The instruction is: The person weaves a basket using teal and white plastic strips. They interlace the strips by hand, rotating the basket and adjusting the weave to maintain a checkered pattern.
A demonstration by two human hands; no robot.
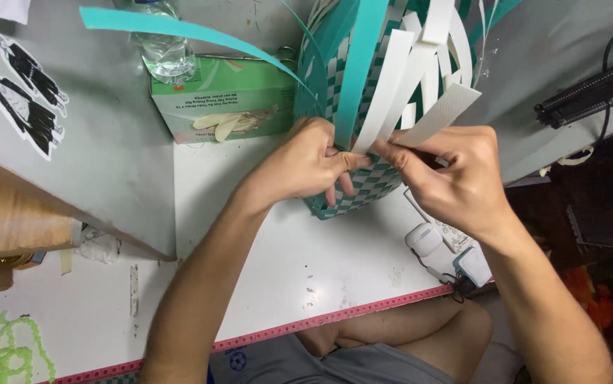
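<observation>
Both hands [377, 167] hide the weave point; the basket [363, 107] top is cut off.

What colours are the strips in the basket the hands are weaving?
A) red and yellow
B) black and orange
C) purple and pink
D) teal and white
D: the woven basket shows a teal-and-white checker, with loose white strips and a teal strip rising above the left hand and right hand.

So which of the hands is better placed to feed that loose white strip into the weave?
Probably the right hand: it pinches the white strip, while the left hand braces the basket.
</observation>
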